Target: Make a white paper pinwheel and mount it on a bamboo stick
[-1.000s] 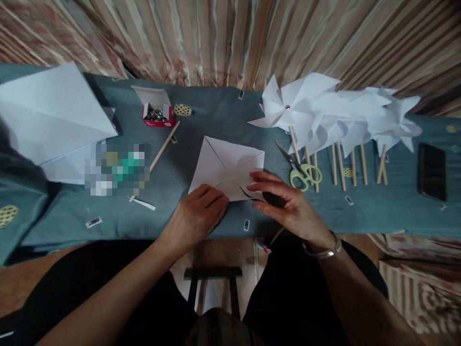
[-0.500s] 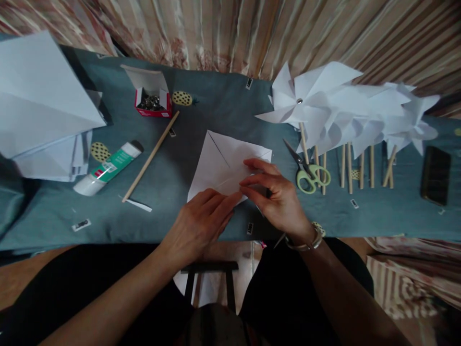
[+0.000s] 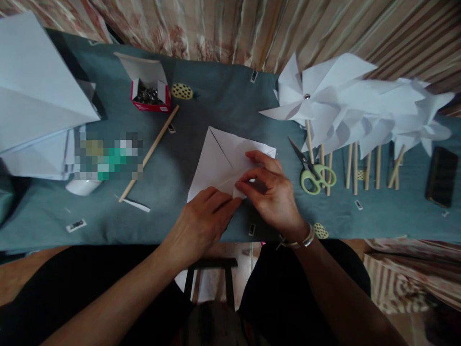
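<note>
A white square sheet of paper [image 3: 216, 158] lies at the middle of the table, with slits running in from its corners. My left hand [image 3: 205, 216] presses on its near left part, fingers together and curled over the edge. Thumb and index finger of my right hand [image 3: 272, 190] pinch a flap of the paper near the centre, lifted and bent inward. The other fingers of that hand arch above the sheet. Part of the near edge is hidden under both hands.
Right of the paper are green-handled scissors [image 3: 311, 175], a row of white paper pinwheels [image 3: 338, 96] on sticks and a dark phone [image 3: 440, 177]. Leftward lie a wooden stick [image 3: 154, 144], an open red box of metal pins [image 3: 150, 98], a partly blurred tube [image 3: 84, 186] and stacked paper [image 3: 39, 96].
My right hand has drawn a little toward the left and nearer to me, with the paper flap now bent in its pinch. My left hand stays on the sheet. The view has shifted slightly.
</note>
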A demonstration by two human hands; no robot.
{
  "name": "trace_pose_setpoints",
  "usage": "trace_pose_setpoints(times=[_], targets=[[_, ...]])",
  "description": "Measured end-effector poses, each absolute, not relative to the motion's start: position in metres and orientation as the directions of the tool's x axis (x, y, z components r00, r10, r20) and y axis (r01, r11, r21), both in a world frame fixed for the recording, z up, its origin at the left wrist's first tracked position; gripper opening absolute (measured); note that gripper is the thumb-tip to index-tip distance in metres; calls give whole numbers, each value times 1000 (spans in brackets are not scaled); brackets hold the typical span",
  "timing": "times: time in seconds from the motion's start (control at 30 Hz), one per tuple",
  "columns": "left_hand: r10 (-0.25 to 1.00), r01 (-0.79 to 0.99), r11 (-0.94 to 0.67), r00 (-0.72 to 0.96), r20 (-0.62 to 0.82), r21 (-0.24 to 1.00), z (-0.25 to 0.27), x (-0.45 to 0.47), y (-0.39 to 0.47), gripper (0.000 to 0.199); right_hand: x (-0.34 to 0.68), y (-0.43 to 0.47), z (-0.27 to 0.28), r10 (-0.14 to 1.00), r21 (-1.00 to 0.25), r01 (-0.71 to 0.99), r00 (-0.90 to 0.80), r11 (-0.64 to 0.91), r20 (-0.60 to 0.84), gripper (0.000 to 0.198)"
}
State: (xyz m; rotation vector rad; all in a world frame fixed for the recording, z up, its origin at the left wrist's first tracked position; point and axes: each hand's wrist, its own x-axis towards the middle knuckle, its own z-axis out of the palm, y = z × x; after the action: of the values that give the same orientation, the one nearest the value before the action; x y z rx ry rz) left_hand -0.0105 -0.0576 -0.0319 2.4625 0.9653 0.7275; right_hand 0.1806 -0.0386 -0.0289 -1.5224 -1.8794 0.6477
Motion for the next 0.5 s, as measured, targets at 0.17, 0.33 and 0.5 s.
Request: trace_pose_setpoints(times=[0.17, 0.33, 0.5], targets=[[722, 506, -670, 612, 322, 543, -31, -10, -57, 21, 180, -39, -30, 978, -704, 679, -130, 209, 165, 6], [726, 515, -666, 612, 312, 540, -32, -10, -57, 22, 180, -38, -31, 978, -706, 679, -113, 203, 172, 7], [719, 505, -675, 612, 329, 538, -33, -10, -57, 21, 181, -39, -33, 975, -697, 685, -107, 213, 193, 9]])
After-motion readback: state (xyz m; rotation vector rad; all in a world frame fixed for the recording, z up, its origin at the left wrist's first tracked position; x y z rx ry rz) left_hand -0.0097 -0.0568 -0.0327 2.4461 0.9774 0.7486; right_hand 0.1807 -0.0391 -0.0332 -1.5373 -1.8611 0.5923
